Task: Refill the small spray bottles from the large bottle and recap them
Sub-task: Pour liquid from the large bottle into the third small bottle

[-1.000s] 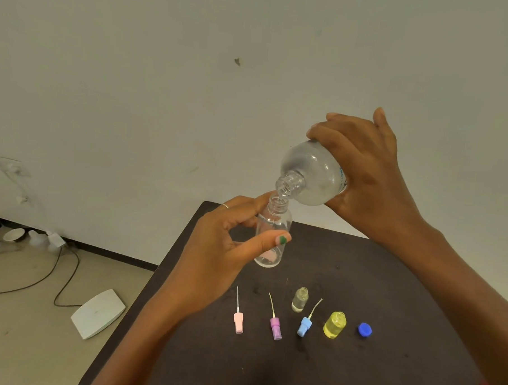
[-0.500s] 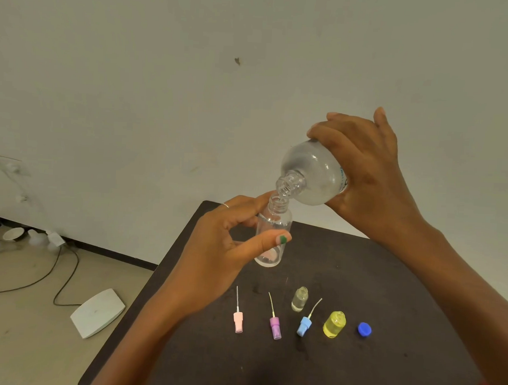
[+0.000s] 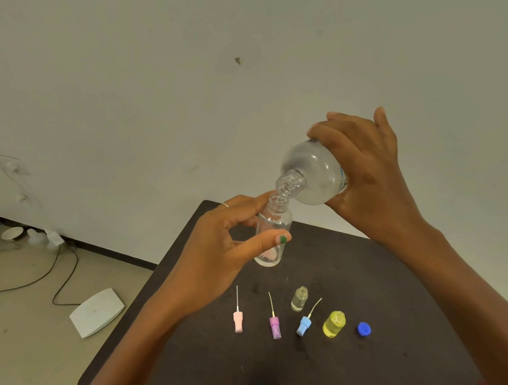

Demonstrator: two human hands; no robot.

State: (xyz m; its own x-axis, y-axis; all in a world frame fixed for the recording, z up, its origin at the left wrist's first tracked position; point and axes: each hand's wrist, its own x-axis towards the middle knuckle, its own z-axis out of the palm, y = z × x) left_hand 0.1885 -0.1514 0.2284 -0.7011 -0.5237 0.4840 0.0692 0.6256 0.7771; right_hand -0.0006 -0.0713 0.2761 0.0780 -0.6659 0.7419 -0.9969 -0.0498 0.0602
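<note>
Step in hand: pouring. Right hand [image 3: 372, 180], right of centre, grasps the big bottle [image 3: 314, 173] round its body, tipped neck-down to the left, mouth right over the neck of the clear bottle [image 3: 272, 234] at centre. Necks touching or nearly so; can't tell which. Left hand [image 3: 224, 249] pinches the clear bottle between thumb and fingers, holding it upright in the air above the table [image 3: 355, 371]. Fill level in it is hard to read through the clear plastic; looks low to me.

On the table, lower centre, left to right: pink sprayer [image 3: 238, 319], purple sprayer [image 3: 275, 328], blue sprayer [image 3: 304, 324], all lying flat with dip tubes pointing up-frame. A tiny clear vial [image 3: 299, 299] stands uncapped just above the blue sprayer; a yellow bottle [image 3: 334, 324] stands uncapped to its right; a blue cap [image 3: 364, 328] beyond that, apart from it.

Judgement: mid-task. No small bottle is recapped yet.

Next move calls for:
- hold the tilt steady, narrow neck means easy spill
- stop short of the brim, dip tube displaces liquid
- right the big bottle before pulling the necks apart
- set the clear bottle down, then fit its sprayer; which colour goes on it, can't tell
</note>
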